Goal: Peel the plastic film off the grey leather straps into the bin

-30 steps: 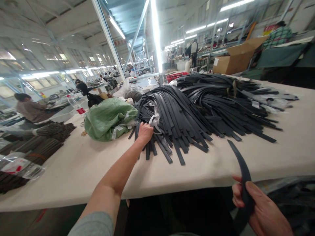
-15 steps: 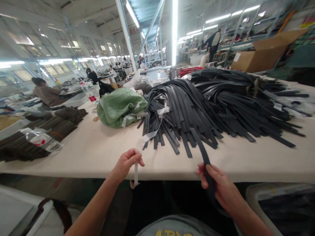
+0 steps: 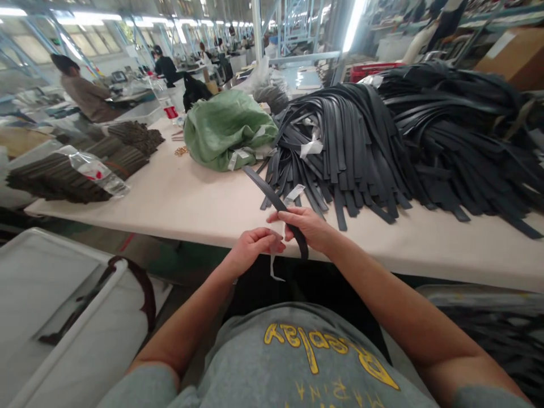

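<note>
Currently pinching a black strap (image 3: 267, 189) in the right hand (image 3: 308, 228) over the bench's (image 3: 199, 207) near edge, slanting its long axis far-left to near-right, tip-first toward the green sack (image 3: 225, 130); pinching white tape (image 3: 273, 265) in the left hand (image 3: 251, 247).

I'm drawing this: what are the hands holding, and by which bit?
The right hand holds a dark strap, the left hand a white strip, each pinched partway along.
</note>
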A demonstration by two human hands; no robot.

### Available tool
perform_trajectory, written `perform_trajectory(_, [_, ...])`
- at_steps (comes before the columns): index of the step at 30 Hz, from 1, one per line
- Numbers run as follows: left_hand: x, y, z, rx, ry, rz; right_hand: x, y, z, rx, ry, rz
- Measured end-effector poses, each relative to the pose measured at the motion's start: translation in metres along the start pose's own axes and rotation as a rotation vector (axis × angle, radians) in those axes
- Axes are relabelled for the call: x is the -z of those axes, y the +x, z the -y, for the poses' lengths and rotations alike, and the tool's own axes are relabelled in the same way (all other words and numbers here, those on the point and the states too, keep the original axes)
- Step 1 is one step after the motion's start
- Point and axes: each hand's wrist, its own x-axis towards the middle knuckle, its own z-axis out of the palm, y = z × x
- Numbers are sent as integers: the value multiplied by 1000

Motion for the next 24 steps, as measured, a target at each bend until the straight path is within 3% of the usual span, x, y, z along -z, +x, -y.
perform_trajectory(3, [0, -5, 2, 38, -7, -18, -7, 4, 7, 125, -156, -78])
perform_trajectory(7, [1, -11, 7, 84, -22, -42, -9, 10, 9, 176, -286, -100])
perform_trajectory(14, [0, -26, 32, 208, 2, 155, -4, 25, 4, 244, -297, -157])
perform_trajectory(19, [-4, -34, 46, 217, 37, 129, -8, 28, -2, 237, -311, -138])
perform_trajectory(24, [-3, -36, 47, 220, 58, 69, -8, 27, -2, 248, -303, -134])
